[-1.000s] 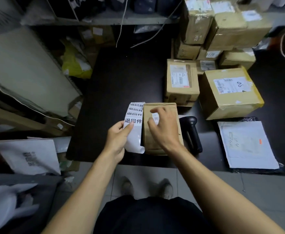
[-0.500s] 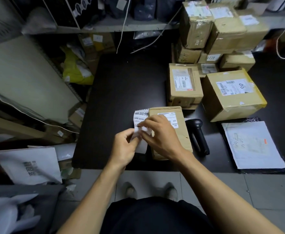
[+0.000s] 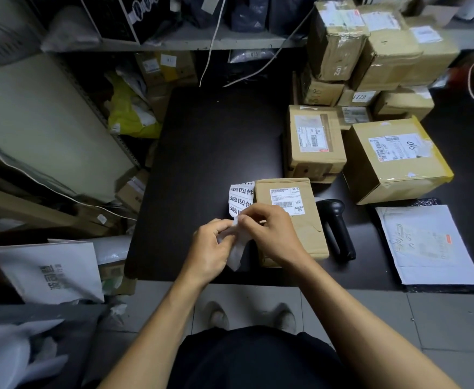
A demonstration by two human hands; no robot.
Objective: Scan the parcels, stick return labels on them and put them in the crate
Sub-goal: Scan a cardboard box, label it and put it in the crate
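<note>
Step in hand, by my reading: peeling one return label off its backing, scan of this parcel apparently done, sticking not yet begun; left hand is closed on the lower part of the label strip, whose upper end curls up and shows rows of printed characters; right hand meets it with thumb and forefinger pinched on the strip's edge, seemingly lifting a label corner, though the exact contact is hidden between the fingers; the small brown parcel lies flat on the dark table just right of the strip, partly under the right hand, its own shipping label facing up; black handheld scanner lies just beside the parcel on its right; a white mailer bag sits further right; several cardboard boxes wait behind; no crate identifiable in view; next move calls for freeing the label cleanly without tearing or folding it onto itself, then pressing it onto bare cardboard, probably clear of the barcode.
</note>
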